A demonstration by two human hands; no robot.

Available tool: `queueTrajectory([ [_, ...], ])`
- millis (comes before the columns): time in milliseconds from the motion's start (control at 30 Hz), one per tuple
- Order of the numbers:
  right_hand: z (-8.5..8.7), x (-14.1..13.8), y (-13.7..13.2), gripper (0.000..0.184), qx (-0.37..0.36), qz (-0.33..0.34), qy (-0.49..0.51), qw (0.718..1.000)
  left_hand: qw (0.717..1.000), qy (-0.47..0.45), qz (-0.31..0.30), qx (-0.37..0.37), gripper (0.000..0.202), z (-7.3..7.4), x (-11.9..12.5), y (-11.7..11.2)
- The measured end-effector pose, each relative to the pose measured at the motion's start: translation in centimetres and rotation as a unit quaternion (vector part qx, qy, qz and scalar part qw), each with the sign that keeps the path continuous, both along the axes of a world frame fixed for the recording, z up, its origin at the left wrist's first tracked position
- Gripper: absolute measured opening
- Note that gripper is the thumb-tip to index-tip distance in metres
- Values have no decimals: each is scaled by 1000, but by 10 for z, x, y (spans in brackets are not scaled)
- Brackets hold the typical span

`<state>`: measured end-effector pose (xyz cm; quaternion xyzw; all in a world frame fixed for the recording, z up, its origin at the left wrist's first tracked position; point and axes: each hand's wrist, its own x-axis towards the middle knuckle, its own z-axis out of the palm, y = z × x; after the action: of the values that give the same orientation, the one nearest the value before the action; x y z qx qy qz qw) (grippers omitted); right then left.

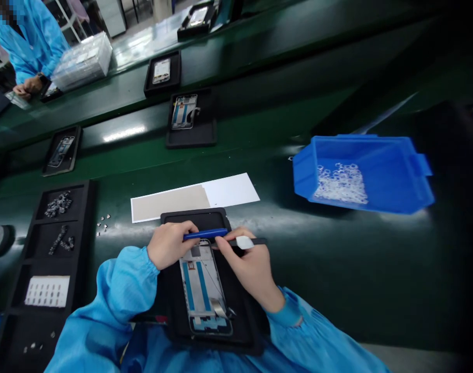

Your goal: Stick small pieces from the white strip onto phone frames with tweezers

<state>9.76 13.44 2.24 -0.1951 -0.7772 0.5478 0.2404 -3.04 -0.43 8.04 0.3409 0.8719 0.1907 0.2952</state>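
A phone frame (pixel 203 287) with blue strips lies in a black holder tray (pixel 174 311) right in front of me. My left hand (pixel 169 243) grips a blue pen-like tool (pixel 205 234) held level over the frame's top end. My right hand (pixel 248 263) pinches a thin black tool (pixel 255 241) with a white pad at its top, its fingertips touching the blue tool's tip. Both sleeves are light blue.
A black compartment tray (pixel 11 290) with small metal parts sits at my left. A blue bin (pixel 395 176) of clear small pieces stands at right. A white and beige sheet (pixel 193 199) lies beyond the holder. Phone frames in trays ride the far belt; a person in blue works at far left.
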Motion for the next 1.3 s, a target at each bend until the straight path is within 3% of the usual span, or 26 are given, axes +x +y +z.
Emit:
queueTrajectory([
  [100,-3,0,1,25,-121,-35,30,992,974,7,157,164,18,-1,13,-34],
  [200,-5,-2,-1,26,-140,-68,59,986,949,54,259,170,28,-5,41,-79],
  [333,-8,-3,-5,29,-131,-72,76,986,969,3,240,62,47,-21,97,-119],
  [433,-13,-1,-5,34,-155,-98,66,981,965,-93,223,103,83,-38,128,-124],
  [533,-16,-2,1,38,-174,-136,60,973,921,-208,266,194,91,-40,131,-119],
  [633,-13,-9,17,39,-159,-165,75,971,878,-182,342,280,74,-21,97,-115],
  [767,-5,-25,43,44,-81,-95,77,989,869,-48,403,284,67,16,-2,-109],
  [800,-4,-28,47,43,-49,-64,71,994,872,-26,411,264,64,23,-32,-106],
  [867,-6,-34,52,40,23,0,70,997,892,50,427,144,53,35,-90,-98],
  [1000,-16,-43,52,33,118,78,64,988,888,136,433,74,39,57,-183,-84],
  [1133,-26,-50,50,32,135,64,56,987,888,223,402,35,31,67,-225,-59],
  [1200,-29,-51,50,31,137,57,58,987,904,229,360,25,31,59,-230,-31],
  [1300,-31,-51,50,30,139,60,57,987,933,197,302,17,29,32,-228,22],
])
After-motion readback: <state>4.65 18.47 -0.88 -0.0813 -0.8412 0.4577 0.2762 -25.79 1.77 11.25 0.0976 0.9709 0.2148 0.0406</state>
